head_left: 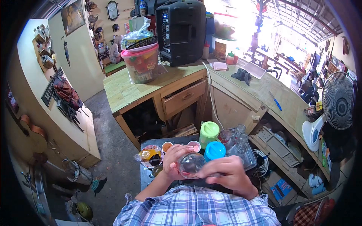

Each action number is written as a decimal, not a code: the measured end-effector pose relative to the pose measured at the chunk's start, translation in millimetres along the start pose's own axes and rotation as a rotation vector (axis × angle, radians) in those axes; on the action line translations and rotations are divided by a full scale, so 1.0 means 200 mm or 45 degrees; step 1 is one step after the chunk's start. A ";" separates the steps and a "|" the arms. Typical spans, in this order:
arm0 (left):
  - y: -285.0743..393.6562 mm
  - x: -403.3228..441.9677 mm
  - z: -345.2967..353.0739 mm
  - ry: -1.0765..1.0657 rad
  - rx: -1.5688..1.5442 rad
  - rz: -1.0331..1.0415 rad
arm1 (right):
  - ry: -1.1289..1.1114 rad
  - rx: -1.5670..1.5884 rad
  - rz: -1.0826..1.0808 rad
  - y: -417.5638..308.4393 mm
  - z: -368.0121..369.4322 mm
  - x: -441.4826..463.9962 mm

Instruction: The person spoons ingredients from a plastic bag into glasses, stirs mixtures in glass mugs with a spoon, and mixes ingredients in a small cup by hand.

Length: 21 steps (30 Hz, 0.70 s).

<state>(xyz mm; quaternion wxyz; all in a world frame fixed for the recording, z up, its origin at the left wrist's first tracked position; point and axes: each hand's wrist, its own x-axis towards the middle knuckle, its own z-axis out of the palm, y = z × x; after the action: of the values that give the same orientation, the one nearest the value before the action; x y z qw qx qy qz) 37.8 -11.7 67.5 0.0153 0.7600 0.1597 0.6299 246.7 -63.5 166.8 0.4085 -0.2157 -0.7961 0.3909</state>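
My left hand (176, 160) is wrapped round a clear glass (191, 165), whose round opening faces up toward me. At the glass's right side is my right hand (228, 174), its fingers bent and close together; what it holds, if anything, is hidden. Just beyond the hands stand a green-lidded pitcher (209, 131) and a blue-lidded one (215, 150). Two small cups, one with orange contents (166, 146) and one with pink (194, 145), sit behind my left hand. A plate with a yellow item (147, 155) lies to the left.
Several upturned glasses (238, 139) rest in a clear tray (250, 160) at the right. Behind are a wooden counter (141, 91) with a black speaker (183, 34) and a pink-rimmed bucket (141, 64). A knife (277, 103) and a fan (337, 100) are farther right.
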 end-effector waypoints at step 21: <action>0.06 -0.02 0.08 -0.011 -0.313 -0.049 | 0.013 -0.417 -0.012 -0.08 -0.02 -0.02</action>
<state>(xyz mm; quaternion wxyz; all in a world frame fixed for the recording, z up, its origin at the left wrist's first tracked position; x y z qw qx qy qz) 55.1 -20.7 62.4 0.1209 0.7520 0.0957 0.6408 252.4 -74.2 178.9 0.3737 -0.2776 -0.8481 0.2528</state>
